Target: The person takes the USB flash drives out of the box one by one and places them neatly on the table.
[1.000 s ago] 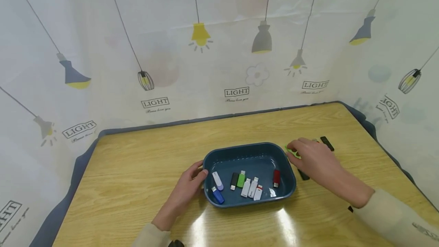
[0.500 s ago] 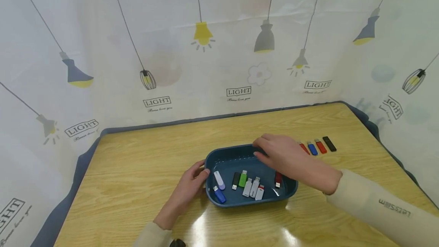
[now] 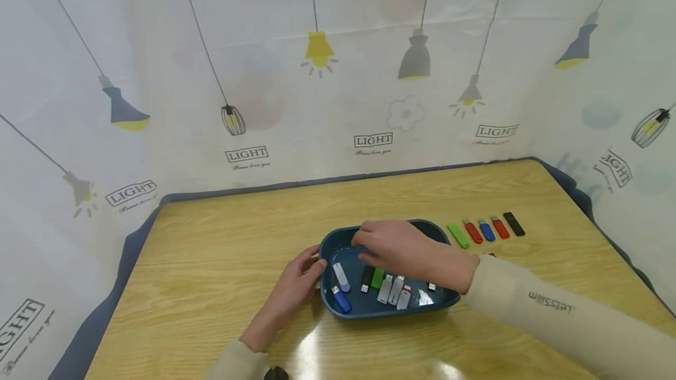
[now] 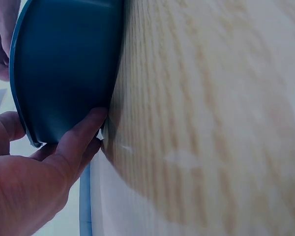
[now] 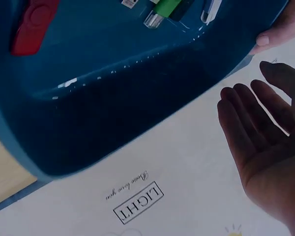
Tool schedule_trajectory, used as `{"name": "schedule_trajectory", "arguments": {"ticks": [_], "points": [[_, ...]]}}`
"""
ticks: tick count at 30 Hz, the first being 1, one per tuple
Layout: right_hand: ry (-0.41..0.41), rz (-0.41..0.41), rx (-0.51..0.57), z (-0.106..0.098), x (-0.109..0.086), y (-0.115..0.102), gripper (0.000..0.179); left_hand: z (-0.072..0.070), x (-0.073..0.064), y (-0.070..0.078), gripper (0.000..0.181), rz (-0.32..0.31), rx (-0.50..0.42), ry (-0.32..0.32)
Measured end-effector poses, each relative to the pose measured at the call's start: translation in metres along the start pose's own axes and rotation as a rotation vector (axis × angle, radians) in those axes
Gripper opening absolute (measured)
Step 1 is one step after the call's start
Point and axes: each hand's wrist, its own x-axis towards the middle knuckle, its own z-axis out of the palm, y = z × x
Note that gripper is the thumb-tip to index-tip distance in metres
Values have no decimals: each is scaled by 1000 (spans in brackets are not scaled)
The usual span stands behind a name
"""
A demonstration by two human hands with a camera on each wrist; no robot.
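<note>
Table (image 3: 227,239) under all. Tray (image 3: 364,304) sits on it; my L hand (image 3: 296,280) grips its L end, best kept firm imo so nothing slides. My R hand (image 3: 398,246) is over the tray, fingers loosely bent, thumb apart, holding nothing. Prob best: dip straight down, pinch 1 USB, don't nudge neighbors (the white trio (image 3: 395,292) is packed close). Row of 5 (image 3: 486,230) is R of tray. R wrist cam shows the red USB's (image 5: 34,29) body in the tray; in head cam my forearm (image 3: 446,265) hides most of it.
</note>
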Motion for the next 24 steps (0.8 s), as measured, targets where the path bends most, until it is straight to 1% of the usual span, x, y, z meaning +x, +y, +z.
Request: {"name": "schedule_trajectory", "arguments": {"ticks": [2,7,9,13,17,20,24], "points": [[-19,-26,9,7,4,1,25,0,0,0,53,-3,0,-1],[-125,-49,40,20,12,5,26,-1,0,1,54,-6,0,-6],[-168,-56,54,22,14,7,26,-1,0,1,54,-6,3,-9],[-224,-82,60,25,17,10,26,-1,0,2,54,-2,10,-15],[-295,-107,34,27,20,10,22,0,-1,2,53,-1,14,-7],[-351,-123,-7,29,22,7,20,0,-1,2,53,2,3,-5],[-402,-128,-62,32,23,3,22,0,-1,1,53,9,-14,-9]]}}
